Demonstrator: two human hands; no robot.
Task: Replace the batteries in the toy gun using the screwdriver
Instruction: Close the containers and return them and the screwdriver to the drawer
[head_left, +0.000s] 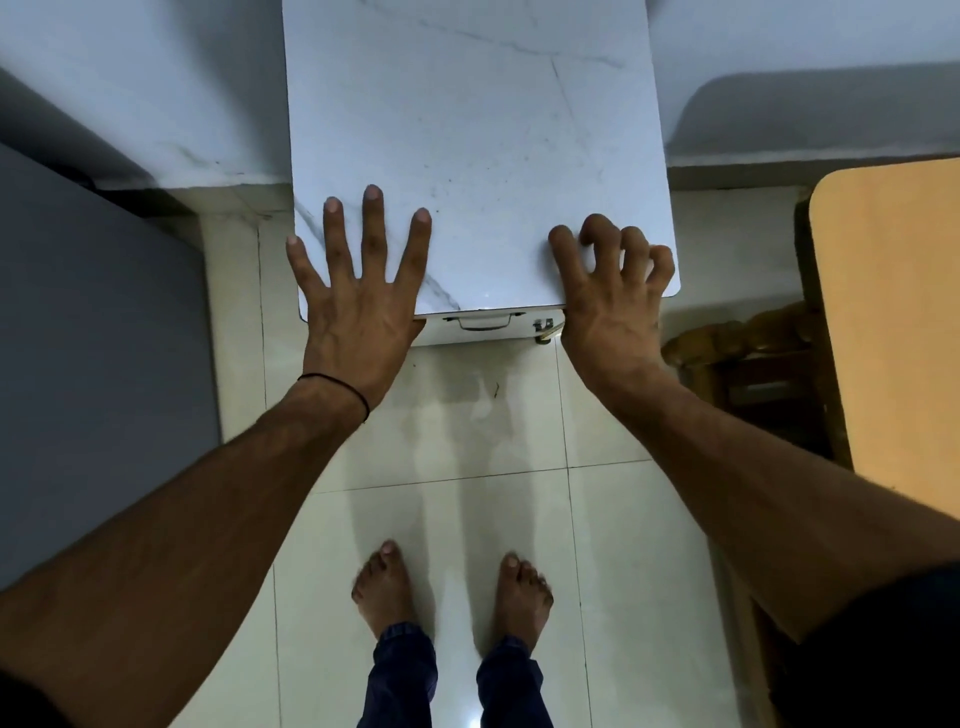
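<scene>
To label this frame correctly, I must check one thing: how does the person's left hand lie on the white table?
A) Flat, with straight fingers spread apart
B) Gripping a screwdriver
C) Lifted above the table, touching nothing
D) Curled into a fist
A: the left hand rests flat on the white table near its front edge, with its fingers straight and spread, and it holds nothing.

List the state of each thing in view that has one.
Left hand: open, fingers spread flat on the tabletop.
Right hand: fingers curled, resting on the tabletop's near corner, holding nothing visible.
Handle below the table edge: untouched.
Toy gun, screwdriver: not in view.
</scene>
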